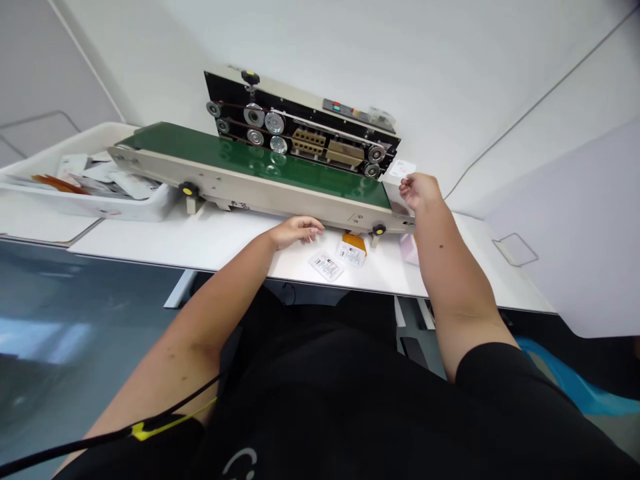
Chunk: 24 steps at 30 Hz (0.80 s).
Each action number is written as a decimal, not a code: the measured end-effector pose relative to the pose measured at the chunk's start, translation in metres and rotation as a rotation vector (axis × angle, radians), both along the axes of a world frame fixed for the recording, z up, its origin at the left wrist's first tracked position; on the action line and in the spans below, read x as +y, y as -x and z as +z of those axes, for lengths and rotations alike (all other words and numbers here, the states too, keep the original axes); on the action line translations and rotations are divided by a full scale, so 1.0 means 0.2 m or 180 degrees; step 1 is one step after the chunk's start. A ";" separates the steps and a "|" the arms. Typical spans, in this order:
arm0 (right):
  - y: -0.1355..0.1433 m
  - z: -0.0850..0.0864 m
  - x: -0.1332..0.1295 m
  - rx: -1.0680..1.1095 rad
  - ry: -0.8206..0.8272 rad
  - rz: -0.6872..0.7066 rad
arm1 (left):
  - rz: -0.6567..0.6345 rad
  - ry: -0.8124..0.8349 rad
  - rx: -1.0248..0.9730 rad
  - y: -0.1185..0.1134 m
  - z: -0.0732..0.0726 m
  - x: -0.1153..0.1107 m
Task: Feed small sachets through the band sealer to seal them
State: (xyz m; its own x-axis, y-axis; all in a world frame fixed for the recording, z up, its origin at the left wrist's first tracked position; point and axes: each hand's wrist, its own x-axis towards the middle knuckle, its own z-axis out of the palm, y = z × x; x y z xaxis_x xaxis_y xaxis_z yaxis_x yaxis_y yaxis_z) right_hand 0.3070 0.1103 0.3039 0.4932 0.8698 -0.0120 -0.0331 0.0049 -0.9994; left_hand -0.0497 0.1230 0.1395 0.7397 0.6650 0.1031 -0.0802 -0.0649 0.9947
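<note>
My right hand (419, 191) is closed on the lower edge of a small white packet (403, 169), held at the right end of a band sealer (305, 127). The packet stands beside the sealer's rollers, above the end of the green conveyor belt (260, 163). On the white table, in front of the conveyor, my left hand (299, 231) lies with loosely bent fingers and nothing visible in it. To its right are two printed white packets (326, 265) and an orange packet (355, 243), partly covered by one of them.
A white plastic bin (165, 205) under the conveyor's left end holds several white packets and an orange one. A pinkish item (409, 249) is partly hidden behind my right forearm. Black knobs (189, 190) stick out from the conveyor's front. The table's front edge (240, 272) runs close to me.
</note>
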 end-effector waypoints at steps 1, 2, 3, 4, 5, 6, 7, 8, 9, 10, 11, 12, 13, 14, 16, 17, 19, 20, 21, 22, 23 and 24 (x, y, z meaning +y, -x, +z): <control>0.00 0.00 0.01 0.0119 0.0163 0.0022 | 0.0003 0.0017 0.0002 0.00 0.00 0.00; 0.01 0.00 0.01 0.0233 0.0296 0.0030 | 0.0010 0.0038 0.0013 0.00 0.00 0.00; 0.03 0.00 0.02 0.0318 0.0394 0.0066 | 0.0023 0.0056 0.0029 0.00 0.00 0.00; 0.05 0.00 0.03 0.0341 0.0448 0.0168 | 0.0033 0.0065 0.0054 0.00 0.00 0.00; 0.08 0.00 0.05 0.0344 0.0482 0.0275 | 0.0039 0.0063 0.0084 0.01 0.00 0.00; 0.10 -0.01 0.07 0.0337 0.0505 0.0354 | 0.0040 0.0054 0.0114 0.01 0.01 0.00; 0.13 -0.01 0.09 0.0326 0.0521 0.0402 | 0.0040 0.0043 0.0137 0.01 0.01 -0.01; 0.15 -0.01 0.11 0.0325 0.0535 0.0425 | 0.0044 0.0032 0.0151 0.01 0.01 -0.01; 0.17 -0.02 0.13 0.0308 0.0550 0.0414 | 0.0045 0.0025 0.0161 0.01 0.01 -0.01; 0.18 -0.02 0.15 0.0244 0.0555 0.0371 | 0.0050 0.0023 0.0170 0.01 0.01 -0.01; 0.19 -0.03 0.15 0.0106 0.0522 0.0296 | 0.0056 0.0012 0.0177 0.01 0.01 -0.01; 0.20 -0.04 0.15 -0.0121 0.0416 0.0169 | 0.0056 -0.0025 0.0181 0.01 0.01 -0.01; 0.21 -0.05 0.14 -0.0428 0.0220 0.0004 | 0.0029 -0.0109 0.0190 0.01 0.01 -0.01; 0.23 -0.07 0.11 -0.0793 -0.0054 -0.0178 | -0.0033 -0.0256 0.0224 0.01 0.01 -0.01; 0.26 -0.12 0.01 -0.1479 -0.0696 -0.0510 | -0.0290 -0.0752 0.0410 0.01 0.02 -0.04; 0.29 -0.16 -0.06 -0.1732 -0.0986 -0.0626 | -0.0471 -0.1074 0.0547 0.01 0.03 -0.05; 0.37 -0.27 -0.21 -0.2059 -0.1391 -0.0772 | -0.0841 -0.1690 0.0853 0.00 0.04 -0.09; 0.41 -0.34 -0.29 -0.2167 -0.1591 -0.0758 | -0.0980 -0.1922 0.0976 0.00 0.04 -0.10; 0.46 -0.41 -0.36 -0.2258 -0.1713 -0.0584 | -0.1084 -0.2089 0.1067 -0.01 0.04 -0.11; 0.50 -0.49 -0.42 -0.2336 -0.1753 -0.0336 | -0.1146 -0.2193 0.1126 -0.02 0.04 -0.12; 0.54 -0.57 -0.47 -0.2400 -0.1724 -0.0086 | -0.1172 -0.2255 0.1153 -0.03 0.04 -0.13; 0.58 -0.64 -0.50 -0.2434 -0.1672 0.0113 | -0.1159 -0.2291 0.1133 -0.04 0.03 -0.13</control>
